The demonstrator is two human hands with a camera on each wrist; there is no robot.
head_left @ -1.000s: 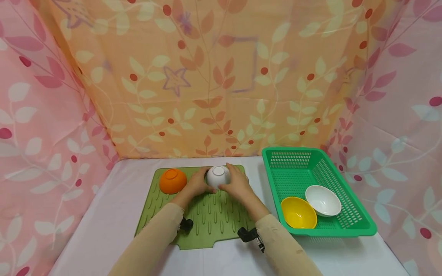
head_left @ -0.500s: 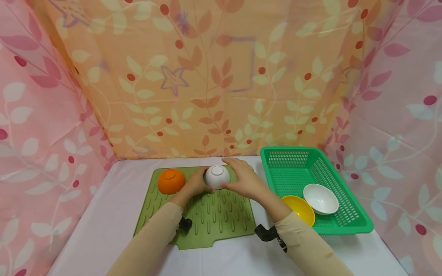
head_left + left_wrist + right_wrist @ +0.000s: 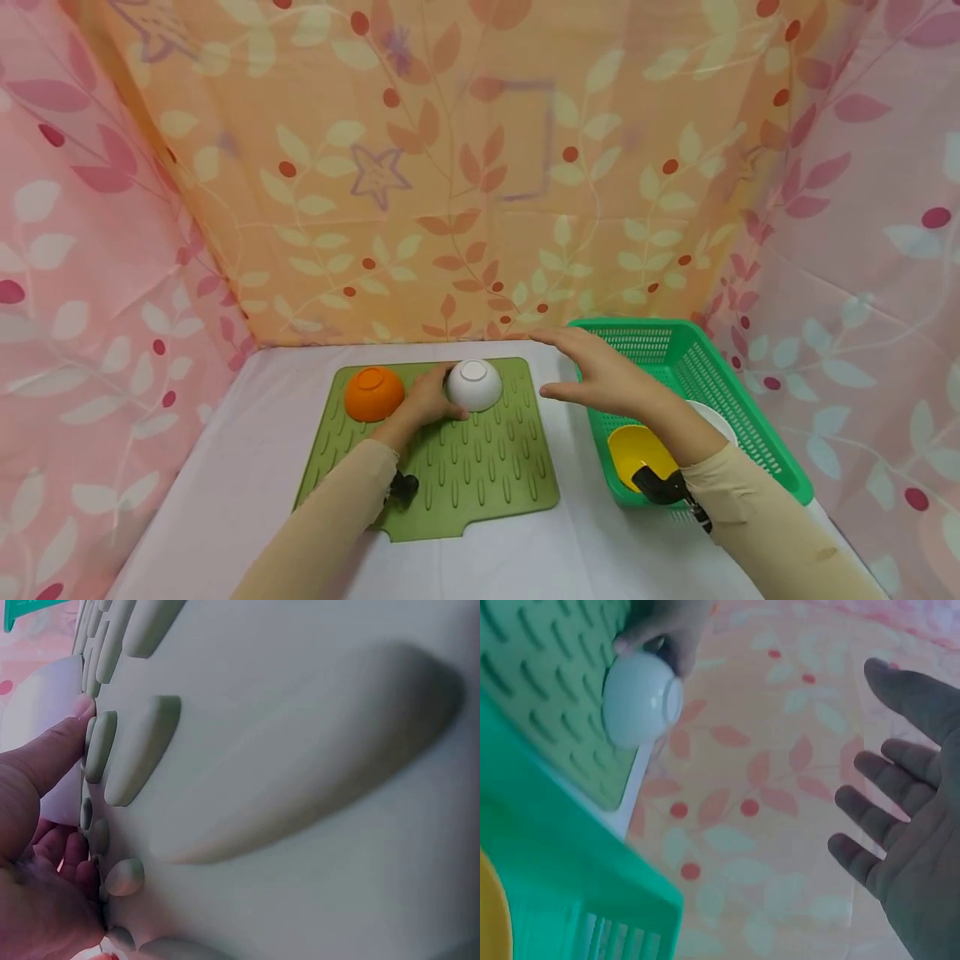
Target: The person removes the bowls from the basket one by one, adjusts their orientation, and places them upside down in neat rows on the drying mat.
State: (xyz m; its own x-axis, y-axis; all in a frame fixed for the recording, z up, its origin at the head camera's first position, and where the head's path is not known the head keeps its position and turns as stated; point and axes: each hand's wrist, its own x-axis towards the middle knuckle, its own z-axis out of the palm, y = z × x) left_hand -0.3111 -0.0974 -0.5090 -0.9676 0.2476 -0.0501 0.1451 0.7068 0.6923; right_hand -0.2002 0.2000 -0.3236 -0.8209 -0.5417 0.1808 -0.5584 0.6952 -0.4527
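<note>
A white bowl (image 3: 476, 387) stands upside down on the green drying mat (image 3: 480, 475), its foot ring facing up. My left hand (image 3: 428, 398) holds it from the left side, with the thumb at its near rim and the fingers around the back, partly hidden. In the left wrist view the thumb (image 3: 56, 754) lies along the bowl's rim, close to the mat's ridges. To the left, an orange bowl (image 3: 374, 394) also lies upside down on the mat. My right hand (image 3: 600, 375) hovers by the basket's left edge, fingers spread and holding nothing.
A green plastic basket (image 3: 780, 446) stands at the right on the white tablecloth (image 3: 517, 558). Inside it lie a yellow bowl (image 3: 637, 454) and another white bowl (image 3: 712, 417), partly covered by my right arm. Floral curtains (image 3: 465, 250) close off the back and sides.
My right hand has let go of the white bowl and moved right, over the basket's left edge. My left hand has stayed on the bowl.
</note>
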